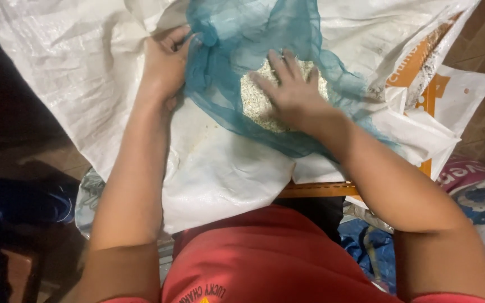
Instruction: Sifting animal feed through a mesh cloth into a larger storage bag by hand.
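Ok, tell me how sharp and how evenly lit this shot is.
Head view: light falls brightly on the white sack and blue mesh cloth; the left edge sinks into dark shadow; right hand on the pale grains looks slightly soft; no strong glare.

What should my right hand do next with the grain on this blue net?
Probably sweep the right hand inward, gathering the pale grain toward the middle of the blue net. The hand lies flat on the pile, and the left hand grips the net's edge, steadying it.

Head camera, looking steeply down, close
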